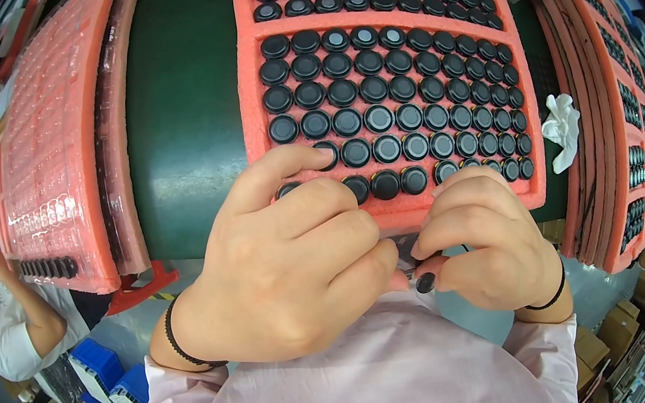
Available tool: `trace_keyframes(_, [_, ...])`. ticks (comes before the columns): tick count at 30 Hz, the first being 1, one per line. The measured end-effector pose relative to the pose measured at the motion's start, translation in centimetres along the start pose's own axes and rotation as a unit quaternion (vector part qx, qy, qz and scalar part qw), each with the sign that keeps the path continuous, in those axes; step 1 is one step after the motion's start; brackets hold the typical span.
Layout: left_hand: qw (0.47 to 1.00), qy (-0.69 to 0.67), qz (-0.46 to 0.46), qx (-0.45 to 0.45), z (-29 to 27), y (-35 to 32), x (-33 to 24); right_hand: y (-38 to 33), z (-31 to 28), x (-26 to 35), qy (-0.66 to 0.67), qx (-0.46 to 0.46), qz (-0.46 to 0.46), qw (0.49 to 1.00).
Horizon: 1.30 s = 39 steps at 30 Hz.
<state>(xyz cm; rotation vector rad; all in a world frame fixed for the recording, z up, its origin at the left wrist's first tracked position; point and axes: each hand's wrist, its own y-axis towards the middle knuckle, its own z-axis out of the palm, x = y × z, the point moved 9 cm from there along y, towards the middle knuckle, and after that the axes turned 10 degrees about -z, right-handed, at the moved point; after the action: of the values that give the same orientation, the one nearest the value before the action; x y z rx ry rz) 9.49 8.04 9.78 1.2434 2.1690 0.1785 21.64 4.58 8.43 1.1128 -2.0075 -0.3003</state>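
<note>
A pink foam tray [248, 72] lies in front of me, with rows of round black capped parts [379, 118] set in it. My left hand [290, 264] is over its near left corner. The index fingertip rests against a black part in the second row from the near edge, and the other fingers are curled in. Whatever those curled fingers hold is hidden. Close beside it, my right hand [490, 248] pinches a small round black part [425, 283] just off the tray's near edge. Something dark between the two hands is too covered to name.
The tray sits on a green work surface [184, 122]. Stacked pink foam trays under clear plastic [43, 150] stand at the left, more filled trays [616, 119] at the right. A crumpled white tissue [562, 131] lies beside my tray. A person [25, 317] works at far left.
</note>
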Motion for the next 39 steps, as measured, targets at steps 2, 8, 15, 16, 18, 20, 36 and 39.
trace_keyframes(2, [1.0,-0.002,0.001,0.0,0.1,0.1,0.2,0.2,-0.1,0.0,-0.015,0.002,0.001,1.0])
trace_keyframes(8, [1.0,-0.026,0.005,0.015,0.3,0.8,1.3,1.3,-0.2,-0.5,-0.033,0.043,0.008,0.998])
trace_keyframes(15, [0.996,-0.083,0.026,0.038,0.6,2.0,3.2,2.7,-0.2,-2.2,0.035,0.096,0.019,0.995])
trace_keyframes(16, [0.994,-0.098,0.025,0.037,0.7,2.2,3.7,2.9,-0.4,-2.5,0.034,0.097,0.02,0.995])
trace_keyframes(18, [0.993,-0.113,0.023,0.035,0.7,2.7,4.6,3.5,-0.6,-3.4,0.043,0.112,0.023,0.993])
trace_keyframes(20, [0.987,-0.158,0.001,0.031,0.6,3.4,6.3,4.2,-0.8,-4.4,0.048,0.12,0.024,0.991])
trace_keyframes(36, [0.997,0.045,-0.067,0.014,5.2,7.5,19.5,8.2,-0.2,-28.9,0.13,0.031,0.33,0.934])
trace_keyframes(39, [0.995,0.05,-0.081,0.027,6.8,7.7,21.2,7.2,1.6,-32.5,0.196,0.048,0.431,0.88])
